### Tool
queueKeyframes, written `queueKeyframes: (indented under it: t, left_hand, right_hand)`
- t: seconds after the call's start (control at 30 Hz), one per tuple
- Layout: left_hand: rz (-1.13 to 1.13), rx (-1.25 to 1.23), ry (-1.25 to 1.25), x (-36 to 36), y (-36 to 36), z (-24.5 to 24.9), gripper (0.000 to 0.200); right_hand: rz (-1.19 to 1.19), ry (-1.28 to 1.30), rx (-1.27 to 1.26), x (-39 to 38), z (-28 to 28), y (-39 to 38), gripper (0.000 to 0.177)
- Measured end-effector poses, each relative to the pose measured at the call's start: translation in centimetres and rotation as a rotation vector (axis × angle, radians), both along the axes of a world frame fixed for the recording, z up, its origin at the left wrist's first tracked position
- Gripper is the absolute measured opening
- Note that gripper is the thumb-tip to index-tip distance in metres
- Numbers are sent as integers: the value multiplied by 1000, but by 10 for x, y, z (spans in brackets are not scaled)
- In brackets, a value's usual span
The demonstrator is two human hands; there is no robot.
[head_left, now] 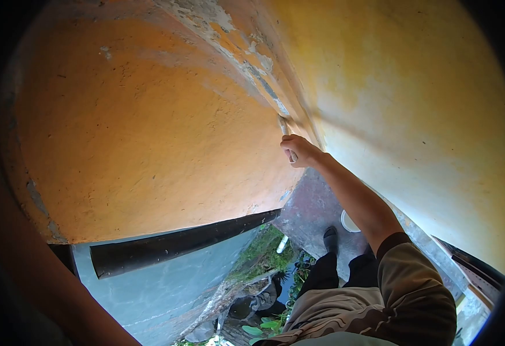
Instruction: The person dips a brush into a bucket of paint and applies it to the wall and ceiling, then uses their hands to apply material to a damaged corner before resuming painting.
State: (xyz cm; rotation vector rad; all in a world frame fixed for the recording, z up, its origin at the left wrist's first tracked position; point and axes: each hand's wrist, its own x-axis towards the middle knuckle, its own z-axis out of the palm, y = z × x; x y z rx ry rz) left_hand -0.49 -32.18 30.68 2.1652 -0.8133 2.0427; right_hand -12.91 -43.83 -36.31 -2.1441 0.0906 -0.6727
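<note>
My right hand (299, 151) is closed around the handle of a slim tool that looks like a paintbrush (284, 126). Its far end meets the orange wall (148, 127) close to the corner. Above that spot, a strip of peeling paint (264, 81) shows grey and pale patches running up along the corner edge. A dark, blurred forearm (44, 277) crosses the lower left edge of the view; my left hand itself is outside the picture.
A yellow wall (414, 104) rises on the right. By my shoe (331, 238) on the concrete floor (307, 202) stands a white container (349, 222), partly hidden by my arm. A dark beam (177, 245) borders the orange wall's lower edge. Plants (269, 251) grow below.
</note>
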Motion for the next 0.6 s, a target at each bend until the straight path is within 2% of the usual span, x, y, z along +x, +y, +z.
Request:
queueKeyframes:
  t: [0.03, 0.07, 0.17, 0.23, 0.27, 0.37, 0.4, 0.47, 0.6]
  left_hand:
    - [3, 3, -6, -1, 1, 1, 91]
    - [3, 4, -10, -1, 2, 2, 91]
    - [-3, 19, -24, 0, 4, -1, 91]
    - [-6, 32, -32, 1, 5, -3, 91]
    - [-8, 37, -34, 4, 6, -4, 91]
    - [-1, 55, -37, 11, 9, -1, 91]
    - [2, 58, -37, 12, 11, 0, 91]
    - [6, 64, -42, 14, 13, 1, 91]
    - [18, 65, -52, 15, 15, 4, 92]
  right_hand:
    - [15, 61, 68, 4, 2, 0, 26]
    - [-36, -25, 66, 12, 6, 1, 25]
    - [-139, -182, 134, 34, 114, 18, 25]
    - [-127, -409, 69, 36, 192, 28, 27]
    - [-110, -523, -40, 31, 229, 30, 29]
    - [-25, -812, -237, 26, 297, 31, 31]
    - [9, -899, -278, 27, 306, 29, 32]
    - [16, -884, -206, 36, 284, 16, 31]
    - [-82, -653, -92, 27, 158, -4, 27]
